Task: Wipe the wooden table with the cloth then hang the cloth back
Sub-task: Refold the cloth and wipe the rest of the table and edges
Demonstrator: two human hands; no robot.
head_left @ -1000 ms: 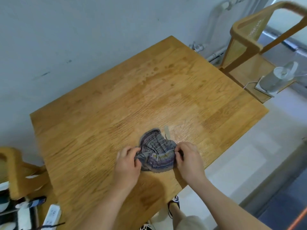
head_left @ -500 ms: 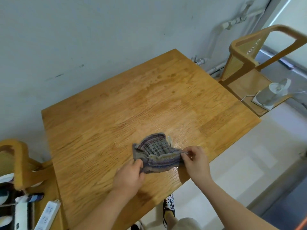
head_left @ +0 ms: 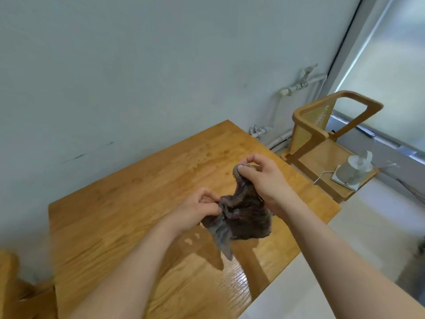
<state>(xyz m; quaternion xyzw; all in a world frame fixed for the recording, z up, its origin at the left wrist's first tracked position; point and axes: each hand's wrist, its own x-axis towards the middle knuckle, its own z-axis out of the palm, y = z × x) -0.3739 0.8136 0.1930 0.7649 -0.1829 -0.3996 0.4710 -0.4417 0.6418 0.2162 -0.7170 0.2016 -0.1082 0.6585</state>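
A dark striped cloth (head_left: 243,217) hangs in the air above the wooden table (head_left: 128,210), held by both hands. My left hand (head_left: 195,210) pinches its left top corner. My right hand (head_left: 262,178) is higher and pinches the other top corner near the table's right side. The cloth droops between them, and its lower tip points down toward the tabletop. The table's surface near the front right looks glossy and wet.
A pale wall (head_left: 138,77) runs behind the table. A wooden chair (head_left: 322,134) stands to the right with a white roll of paper (head_left: 354,171) on its seat. Pipes (head_left: 296,88) run along the wall corner. Another wooden chair's edge (head_left: 9,272) shows at the lower left.
The cloth has been lifted off the table into the air by both hands. My right hand rose higher and further right. The view has tilted up toward the wall.
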